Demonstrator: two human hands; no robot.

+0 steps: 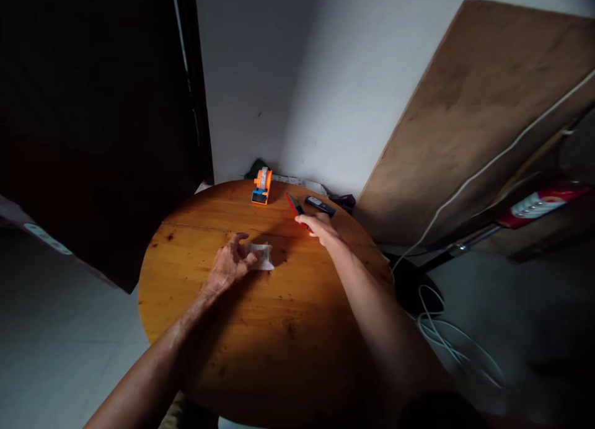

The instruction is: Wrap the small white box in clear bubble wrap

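My left hand [230, 265] rests on the round wooden table [260, 330], its fingertips pinching the edge of a small whitish piece of paper or plastic [263, 256]. My right hand [320, 225] reaches farther across the table, with its fingers closed around a red-handled tool [294, 206] that points away toward the back. The part of the tool inside the hand is hidden.
An orange and blue tape dispenser [261, 186] stands at the table's far edge, and a dark phone-like device [320, 205] lies beside the red tool. A large wooden board [474, 119] leans against the wall on the right. White cables [446, 336] lie on the floor.
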